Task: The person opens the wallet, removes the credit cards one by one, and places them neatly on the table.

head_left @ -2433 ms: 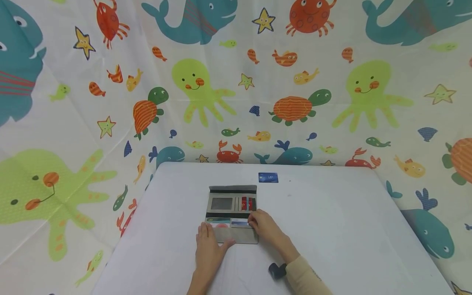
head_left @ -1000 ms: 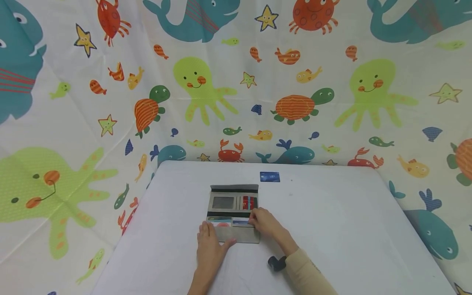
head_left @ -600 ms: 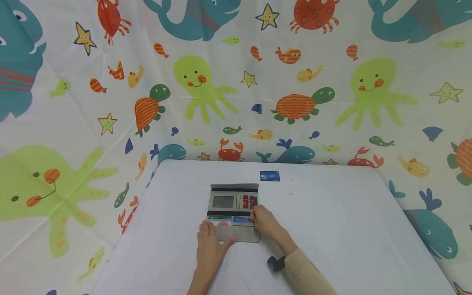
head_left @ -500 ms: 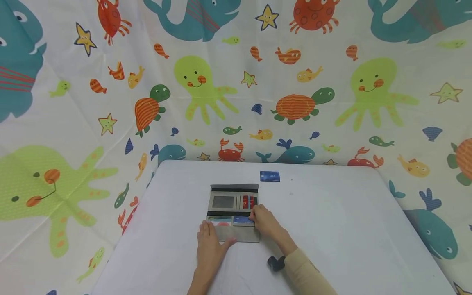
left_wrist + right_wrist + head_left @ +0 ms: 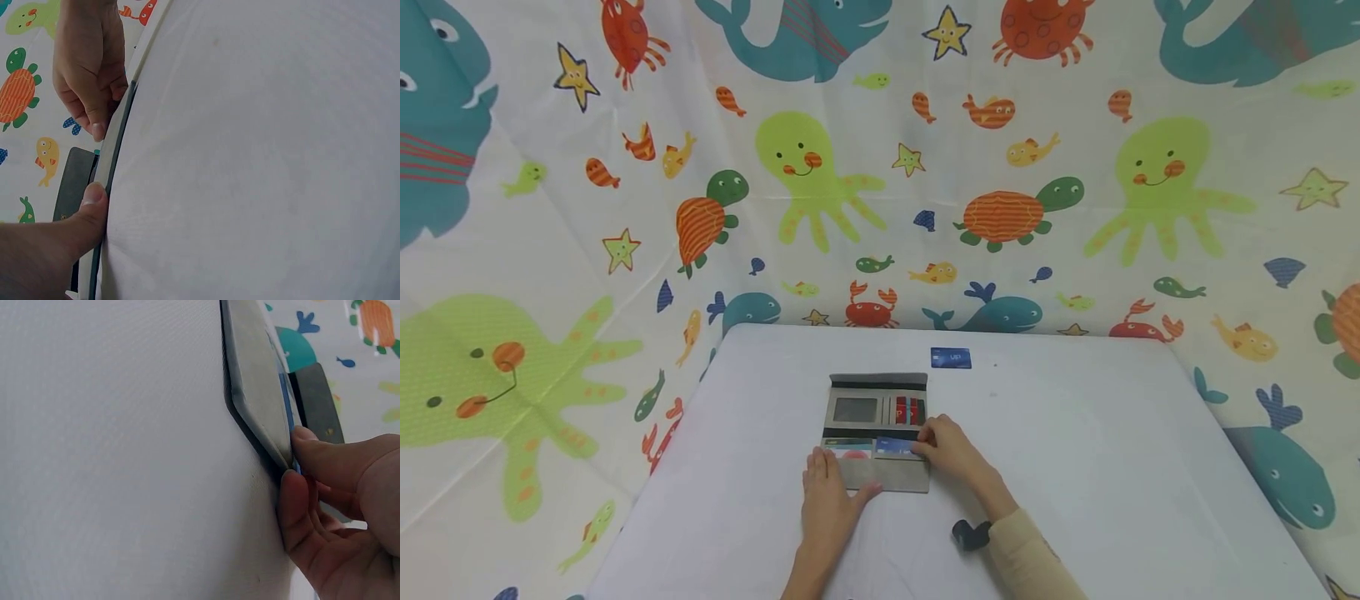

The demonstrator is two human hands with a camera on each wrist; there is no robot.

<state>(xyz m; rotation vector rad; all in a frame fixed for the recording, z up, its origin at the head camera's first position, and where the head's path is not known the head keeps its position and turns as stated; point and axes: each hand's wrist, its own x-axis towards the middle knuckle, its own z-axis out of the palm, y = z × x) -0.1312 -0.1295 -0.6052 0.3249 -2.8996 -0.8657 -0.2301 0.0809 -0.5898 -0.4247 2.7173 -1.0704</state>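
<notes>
A grey wallet (image 5: pixel 891 477) lies unfolded on the white table. Its upper panel carries a clear window (image 5: pixel 854 411) and red cards (image 5: pixel 907 410) in slots. In the lower panel's pocket sit a light card with a pink shape (image 5: pixel 852 450) and, to its right, a blue card (image 5: pixel 891 447). My left hand (image 5: pixel 826 504) rests on the wallet's lower left, fingers straight, thumb (image 5: pixel 94 206) along the near edge. My right hand (image 5: pixel 951 454) pinches the blue card's right end; in the right wrist view its thumb (image 5: pixel 306 437) lies at the blue strip beside the wallet's corner.
Another blue card (image 5: pixel 951 358) lies flat near the table's far edge. A black device (image 5: pixel 970 535) sits at my right sleeve (image 5: pixel 1030 554). A curtain with sea animals (image 5: pixel 880 192) hangs behind the table (image 5: pixel 1075 433).
My right hand has shifted slightly to the right along the blue card. That card's face now shows bluer, with its print visible, where it looked pale before. My left hand stays in place.
</notes>
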